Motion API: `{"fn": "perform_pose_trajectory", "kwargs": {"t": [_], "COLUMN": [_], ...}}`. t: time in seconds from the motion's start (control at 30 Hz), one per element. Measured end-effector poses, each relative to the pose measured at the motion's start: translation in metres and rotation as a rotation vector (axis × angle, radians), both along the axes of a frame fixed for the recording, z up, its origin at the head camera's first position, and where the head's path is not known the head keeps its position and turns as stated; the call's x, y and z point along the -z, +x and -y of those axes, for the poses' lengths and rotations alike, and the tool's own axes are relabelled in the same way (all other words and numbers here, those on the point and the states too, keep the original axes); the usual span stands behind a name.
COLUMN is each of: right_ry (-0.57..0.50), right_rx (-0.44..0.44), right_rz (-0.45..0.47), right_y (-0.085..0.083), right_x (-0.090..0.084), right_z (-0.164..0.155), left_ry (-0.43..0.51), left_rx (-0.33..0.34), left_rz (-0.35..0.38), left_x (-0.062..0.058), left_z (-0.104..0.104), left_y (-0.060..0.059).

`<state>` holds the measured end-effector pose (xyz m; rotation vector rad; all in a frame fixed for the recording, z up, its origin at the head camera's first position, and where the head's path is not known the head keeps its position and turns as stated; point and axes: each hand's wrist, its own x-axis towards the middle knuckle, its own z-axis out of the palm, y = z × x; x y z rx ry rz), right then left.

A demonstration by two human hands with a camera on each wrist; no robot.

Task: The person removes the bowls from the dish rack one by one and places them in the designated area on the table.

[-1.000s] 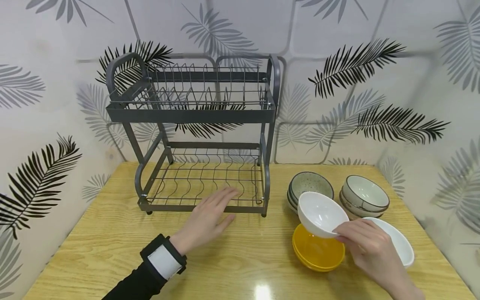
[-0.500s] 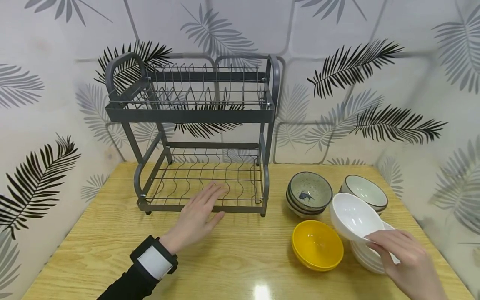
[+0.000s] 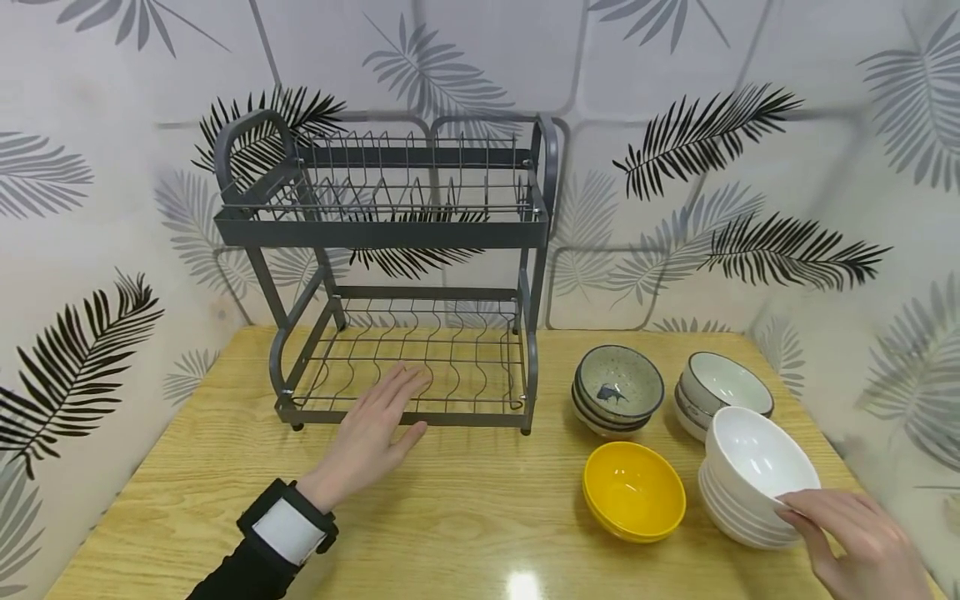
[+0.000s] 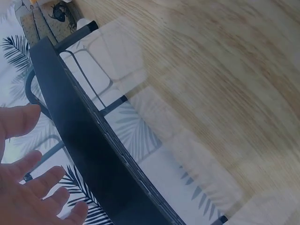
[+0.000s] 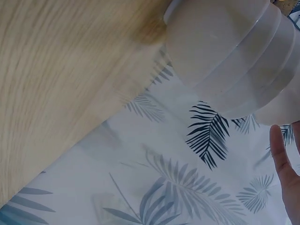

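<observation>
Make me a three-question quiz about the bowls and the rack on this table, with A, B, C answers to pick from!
1. Where is the yellow bowl?
A. on the rack's top shelf
B. on the table in front of the speckled bowls
C. inside the white stack

2. How many yellow bowls show?
A. one
B. three
C. five

3. What is the right hand doing?
A. lying flat on the rack
B. holding a spoon
C. touching the rim of the tilted top white bowl

Answers:
1 B: it sits on the bare wooden table, nearer the person than the speckled bowls.
2 A: only a single yellow one is in the head view.
3 C: its fingers meet the rim of the top bowl, which leans on the white stack; it is the left hand that lies flat by the dish rack.
</observation>
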<state>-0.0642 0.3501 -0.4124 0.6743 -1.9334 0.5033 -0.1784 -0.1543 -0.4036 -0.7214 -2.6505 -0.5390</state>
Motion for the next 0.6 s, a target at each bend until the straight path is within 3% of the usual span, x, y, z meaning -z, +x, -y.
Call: {"fn": "perform_pose_trajectory", "kwargs": {"t": [0.3, 0.6], "right_ry": [0.076, 0.109], "right_rx": [0.168, 0.119], "right_rz": [0.168, 0.184], "right_y": [0.013, 0.009], "right_x": [0.010, 0.002], "right_z": [-0.011, 0.003], "left_ry": [0.005, 0.027], "left_rx": [-0.020, -0.058], "left_rz": [0.005, -0.006], "left_x": [0.006, 0.010], "left_z": [0.012, 0.024], "left_y": [0.002, 0.010]}}
